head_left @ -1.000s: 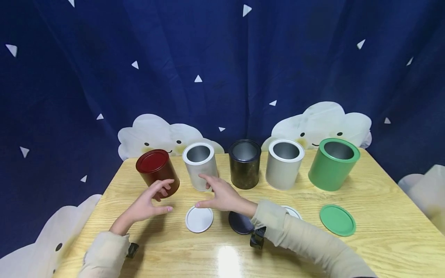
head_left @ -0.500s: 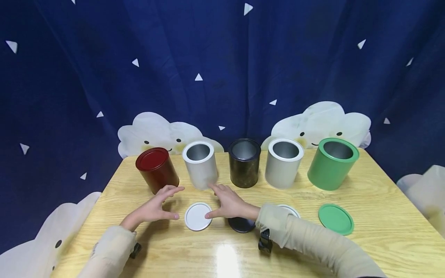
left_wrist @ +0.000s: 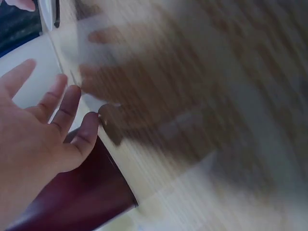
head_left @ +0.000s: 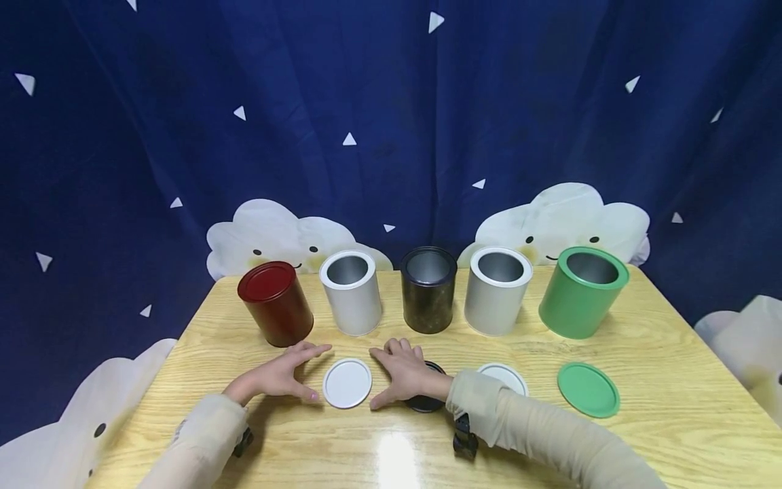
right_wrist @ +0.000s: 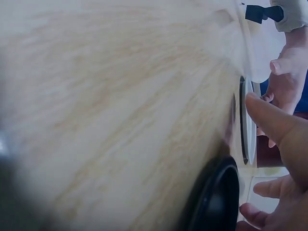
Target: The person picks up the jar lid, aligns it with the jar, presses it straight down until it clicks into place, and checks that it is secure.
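Note:
A round white lid lies flat on the table between my two hands. On its left side is my left hand, thumb and fingers spread apart with nothing between them. My right hand is on its right, fingers also spread, and it partly covers a black lid. In the right wrist view the white lid stands beyond my right thumb, with the black lid close below. A dark red can, its top covered, stands behind my left hand; a white can with an open top stands behind the white lid.
A black can, a second white can and a green can, all with open tops, continue the row at the back. Another white lid and a green lid lie in front of them on the wooden table.
Both hands have come lower and nearer the front, from before the cans to either side of the white lid. The left hand has also shifted right. Cans and lids have stayed in place.

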### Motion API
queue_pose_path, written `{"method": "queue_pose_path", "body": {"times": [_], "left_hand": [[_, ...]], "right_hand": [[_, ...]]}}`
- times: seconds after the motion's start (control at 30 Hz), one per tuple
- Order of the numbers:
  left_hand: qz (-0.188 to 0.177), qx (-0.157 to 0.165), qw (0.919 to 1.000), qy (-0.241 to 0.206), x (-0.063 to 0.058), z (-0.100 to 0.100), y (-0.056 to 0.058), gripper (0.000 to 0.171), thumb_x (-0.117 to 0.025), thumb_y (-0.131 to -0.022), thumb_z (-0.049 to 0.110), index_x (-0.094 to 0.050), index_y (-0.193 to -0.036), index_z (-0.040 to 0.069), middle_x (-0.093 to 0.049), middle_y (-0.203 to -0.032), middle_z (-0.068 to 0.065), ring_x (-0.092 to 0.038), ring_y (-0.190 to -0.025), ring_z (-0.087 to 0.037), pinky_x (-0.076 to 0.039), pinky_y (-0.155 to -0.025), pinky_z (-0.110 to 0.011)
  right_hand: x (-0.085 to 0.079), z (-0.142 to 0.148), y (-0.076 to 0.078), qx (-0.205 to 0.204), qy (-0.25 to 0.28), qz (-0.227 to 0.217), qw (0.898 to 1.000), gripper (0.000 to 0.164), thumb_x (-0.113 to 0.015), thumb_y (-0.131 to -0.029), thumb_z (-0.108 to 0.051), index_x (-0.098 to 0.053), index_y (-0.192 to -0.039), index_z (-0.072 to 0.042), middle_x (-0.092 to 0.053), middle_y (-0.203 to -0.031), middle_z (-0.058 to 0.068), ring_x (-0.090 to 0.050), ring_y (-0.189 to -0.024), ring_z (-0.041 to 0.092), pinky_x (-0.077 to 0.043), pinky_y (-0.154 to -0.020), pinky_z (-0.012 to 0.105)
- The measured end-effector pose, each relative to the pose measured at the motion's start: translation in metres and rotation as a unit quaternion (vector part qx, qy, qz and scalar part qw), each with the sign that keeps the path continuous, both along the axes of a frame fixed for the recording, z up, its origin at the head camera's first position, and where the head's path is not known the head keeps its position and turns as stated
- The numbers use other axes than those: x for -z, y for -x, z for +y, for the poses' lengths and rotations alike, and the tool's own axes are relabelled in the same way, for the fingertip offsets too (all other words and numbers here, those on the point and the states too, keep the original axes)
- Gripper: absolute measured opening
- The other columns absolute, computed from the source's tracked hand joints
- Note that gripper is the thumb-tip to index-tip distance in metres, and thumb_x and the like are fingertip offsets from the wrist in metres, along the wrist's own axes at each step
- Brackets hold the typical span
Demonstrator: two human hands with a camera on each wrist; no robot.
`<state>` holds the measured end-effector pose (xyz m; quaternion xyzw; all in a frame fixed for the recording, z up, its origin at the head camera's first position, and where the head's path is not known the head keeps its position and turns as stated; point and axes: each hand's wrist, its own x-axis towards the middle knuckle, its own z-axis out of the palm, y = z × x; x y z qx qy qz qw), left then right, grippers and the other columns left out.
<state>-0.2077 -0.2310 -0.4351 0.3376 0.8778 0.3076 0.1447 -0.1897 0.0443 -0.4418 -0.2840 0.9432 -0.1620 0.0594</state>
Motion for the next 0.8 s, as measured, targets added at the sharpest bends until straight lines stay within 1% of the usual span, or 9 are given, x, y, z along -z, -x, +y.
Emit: {"method": "queue_pose_path", "body": {"times": [0.13, 0.23, 0.33, 0.47, 0.67, 0.8], "left_hand": [[0.006, -0.001, 0.9992, 0.040, 0.001, 0.002, 0.000, 0.087, -0.080, -0.066, 0.036, -0.040, -0.135, 0.002, -0.040, -0.120, -0.016, -0.035, -0.108, -0.032, -0.030, -0.086, -0.051], [0.012, 0.002, 0.9981, 0.060, 0.002, 0.005, 0.001, 0.087, -0.081, -0.064, 0.039, -0.043, -0.134, 0.004, -0.039, -0.120, -0.014, -0.033, -0.108, -0.032, -0.030, -0.084, -0.050], [0.008, 0.005, 0.9971, 0.076, 0.001, 0.006, 0.001, 0.086, -0.082, -0.062, 0.038, -0.045, -0.133, 0.006, -0.036, -0.120, -0.011, -0.031, -0.109, -0.032, -0.029, -0.081, -0.051], [0.014, 0.005, 0.9958, 0.090, 0.000, 0.005, 0.000, 0.085, -0.084, -0.059, 0.034, -0.047, -0.131, 0.005, -0.035, -0.118, -0.009, -0.030, -0.109, -0.033, -0.029, -0.079, -0.052], [0.040, -0.004, 0.9934, 0.108, 0.000, 0.007, -0.002, 0.083, -0.084, -0.059, 0.032, -0.049, -0.130, 0.007, -0.036, -0.116, -0.007, -0.032, -0.108, -0.033, -0.030, -0.075, -0.046], [0.046, -0.009, 0.9926, 0.112, 0.000, 0.010, -0.003, 0.082, -0.084, -0.059, 0.031, -0.049, -0.130, 0.008, -0.036, -0.116, -0.007, -0.031, -0.107, -0.032, -0.030, -0.073, -0.044]], "right_hand": [[0.000, 0.000, -0.001, -0.001, -0.018, -0.002, 1.000, 0.093, -0.077, -0.057, -0.057, -0.047, -0.132, -0.012, -0.040, -0.101, 0.002, -0.033, -0.089, 0.020, -0.024, -0.068, 0.034], [0.000, -0.001, -0.001, -0.004, -0.035, 0.002, 0.999, 0.091, -0.078, -0.057, -0.056, -0.048, -0.131, -0.012, -0.039, -0.102, 0.001, -0.033, -0.090, 0.020, -0.024, -0.069, 0.034], [0.000, -0.004, -0.001, -0.006, -0.047, 0.009, 0.999, 0.089, -0.077, -0.058, -0.056, -0.050, -0.130, -0.012, -0.038, -0.102, 0.000, -0.032, -0.091, 0.019, -0.024, -0.070, 0.033], [-0.001, -0.009, -0.002, -0.006, -0.043, 0.014, 0.999, 0.086, -0.078, -0.058, -0.054, -0.051, -0.128, -0.012, -0.038, -0.101, -0.001, -0.033, -0.091, 0.019, -0.025, -0.070, 0.033], [-0.002, -0.013, -0.003, -0.003, -0.041, 0.019, 0.999, 0.083, -0.077, -0.059, -0.054, -0.052, -0.127, -0.013, -0.038, -0.101, 0.000, -0.033, -0.090, 0.019, -0.025, -0.070, 0.033], [0.000, -0.013, -0.003, -0.004, -0.037, 0.019, 0.999, 0.083, -0.078, -0.059, -0.054, -0.053, -0.126, -0.013, -0.039, -0.100, 0.000, -0.033, -0.089, 0.018, -0.024, -0.070, 0.032]]}}
